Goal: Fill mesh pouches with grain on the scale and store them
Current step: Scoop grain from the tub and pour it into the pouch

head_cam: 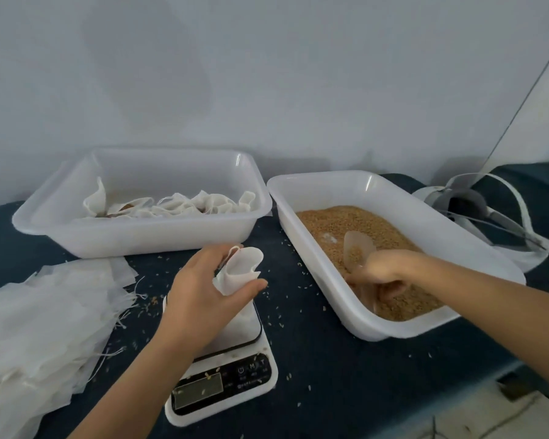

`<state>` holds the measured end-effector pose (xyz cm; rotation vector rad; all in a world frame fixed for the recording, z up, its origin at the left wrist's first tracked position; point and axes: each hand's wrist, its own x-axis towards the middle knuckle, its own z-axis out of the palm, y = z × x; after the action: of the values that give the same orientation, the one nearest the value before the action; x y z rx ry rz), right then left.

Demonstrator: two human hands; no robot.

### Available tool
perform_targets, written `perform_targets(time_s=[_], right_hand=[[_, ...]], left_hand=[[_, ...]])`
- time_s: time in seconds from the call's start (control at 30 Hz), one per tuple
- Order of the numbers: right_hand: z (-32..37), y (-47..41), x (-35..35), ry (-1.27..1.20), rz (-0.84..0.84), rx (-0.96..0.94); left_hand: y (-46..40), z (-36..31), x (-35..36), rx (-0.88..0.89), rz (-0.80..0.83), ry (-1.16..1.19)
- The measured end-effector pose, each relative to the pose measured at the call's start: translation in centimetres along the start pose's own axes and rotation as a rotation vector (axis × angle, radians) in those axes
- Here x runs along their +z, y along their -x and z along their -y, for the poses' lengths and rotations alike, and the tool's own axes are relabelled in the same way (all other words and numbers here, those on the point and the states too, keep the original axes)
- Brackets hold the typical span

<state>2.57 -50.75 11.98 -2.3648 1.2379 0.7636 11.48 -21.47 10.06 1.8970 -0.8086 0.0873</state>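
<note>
My left hand grips a white mesh pouch upright over the white kitchen scale, its mouth held open. My right hand holds a clear plastic scoop inside the right white tub, with some grain in the scoop's bowl. Brown grain covers that tub's floor. The left white tub at the back holds several filled pouches.
A stack of flat, unfilled mesh pouches lies at the left on the dark blue table cover. Loose grains are scattered around the scale. A headset with white straps sits at the back right. A wall stands close behind the tubs.
</note>
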Motion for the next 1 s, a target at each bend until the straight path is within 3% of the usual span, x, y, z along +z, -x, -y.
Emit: perform_targets(time_s=[0.1,0.23,0.43,0.8,1.0], right_hand=[[-0.8,0.2,-1.1,-0.044,-0.012,-0.044],[-2.3,0.4,-1.9,0.099,-0.203,-0.116],[-5.9,2.0,-3.7,0.111,-0.3,-0.413],[-8.4,5.1,-6.3,0.399,-0.201,-0.472],[-7.8,4.0,-5.3,0.346,-0.154,-0.474]], left_hand=[[0.2,-0.1,0.4,0.019,0.016,-0.021],[0.3,0.2,0.6,0.018,0.026,-0.036],[-0.5,-0.3,1.6,0.049,0.025,-0.03],[-2.6,-3.5,6.2,0.129,0.126,0.041],[-2.4,-3.9,6.5,0.154,0.111,0.052]])
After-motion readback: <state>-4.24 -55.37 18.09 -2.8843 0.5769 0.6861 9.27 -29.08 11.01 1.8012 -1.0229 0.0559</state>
